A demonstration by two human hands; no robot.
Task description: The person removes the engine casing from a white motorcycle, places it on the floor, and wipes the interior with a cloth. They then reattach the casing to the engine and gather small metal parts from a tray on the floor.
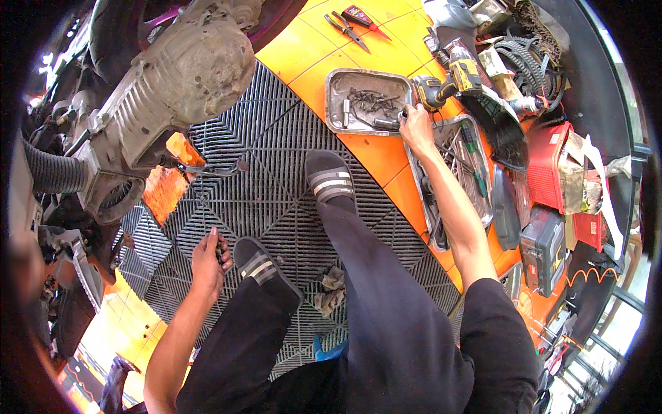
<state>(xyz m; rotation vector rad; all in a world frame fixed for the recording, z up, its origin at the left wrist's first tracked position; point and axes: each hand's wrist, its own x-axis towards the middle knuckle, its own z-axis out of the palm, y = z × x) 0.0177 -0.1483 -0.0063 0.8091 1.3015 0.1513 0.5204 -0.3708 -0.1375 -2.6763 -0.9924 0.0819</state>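
Note:
My right hand point(416, 130) reaches to the right edge of a metal tray point(331, 103), its fingers closed around a dark cylindrical metal piece that looks like a socket. Inside the tray lie a pile of dark bolts point(376, 102) and a shiny silver socket point(346, 110). My left hand point(209, 265) hangs low over the floor mat, left of my sandalled foot. Its fingers are curled round small dark pieces point(221, 252), too small to name. A yellow and black cordless drill point(429, 91) lies just beyond my right hand.
A scooter's dirty engine casing point(200, 62) fills the upper left. Black ribbed matting point(269, 138) covers the floor beside orange tiles. A second tray point(416, 183) holds hand tools. Pliers point(347, 31), a red basket point(552, 169), a grey toolbox point(543, 248) and a rag point(329, 293) lie around.

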